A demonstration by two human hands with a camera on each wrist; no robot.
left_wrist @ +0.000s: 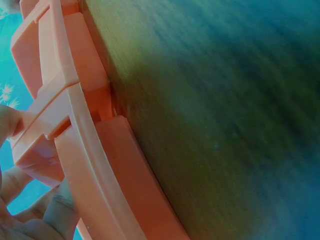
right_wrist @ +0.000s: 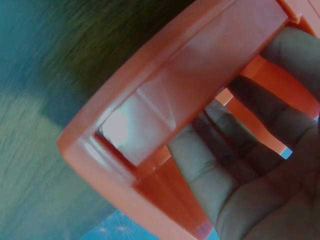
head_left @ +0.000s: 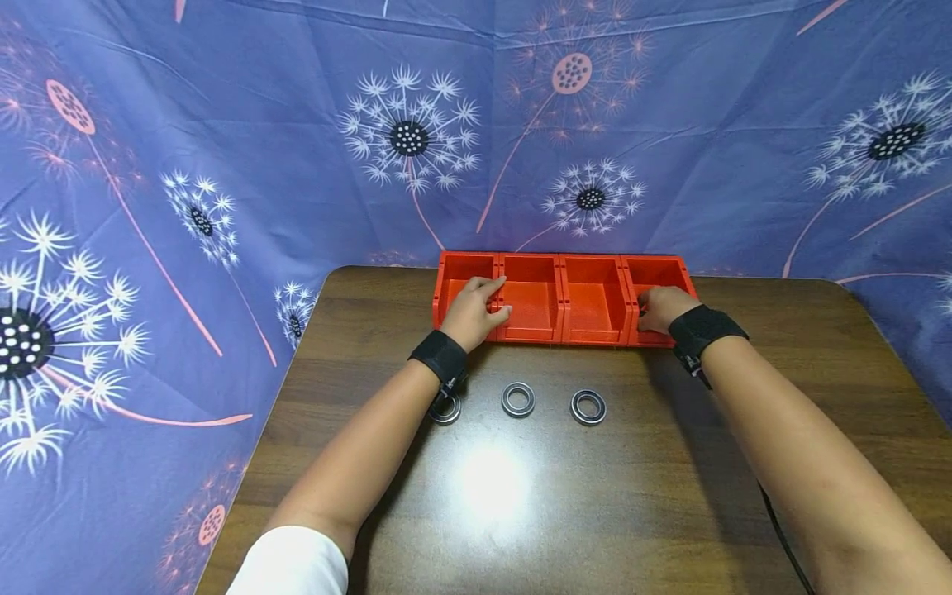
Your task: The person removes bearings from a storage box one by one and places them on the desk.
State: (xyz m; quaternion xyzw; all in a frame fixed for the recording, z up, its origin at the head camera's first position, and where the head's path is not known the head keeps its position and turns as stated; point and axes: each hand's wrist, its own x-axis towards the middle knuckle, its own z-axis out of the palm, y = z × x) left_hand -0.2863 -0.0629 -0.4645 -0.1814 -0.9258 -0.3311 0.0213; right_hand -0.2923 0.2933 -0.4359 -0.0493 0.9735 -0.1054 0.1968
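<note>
A row of red open-top bins [head_left: 595,339], joined side by side, stands at the table's back edge. My left hand [head_left: 470,314] lies over the leftmost bin, thumb and index finger spread apart past the divider into the neighbouring compartment. No object shows in its grasp. My right hand [head_left: 664,309] reaches into the rightmost bin, its fingers bent downward. In the right wrist view the fingers [right_wrist: 200,162] are behind the bin's front wall [right_wrist: 165,100]; whether they pinch anything is hidden. Three metal ring bearings lie in front: a left one [head_left: 449,416] partly covered by the wrist strap, a middle one [head_left: 517,399], a right one [head_left: 588,407].
The brown wooden table [head_left: 617,504] carries a bright light reflection near its middle. A blue cloth [head_left: 297,165] with a dandelion print hangs behind the bins and along the left. A black cable [head_left: 781,529] runs beside the right forearm.
</note>
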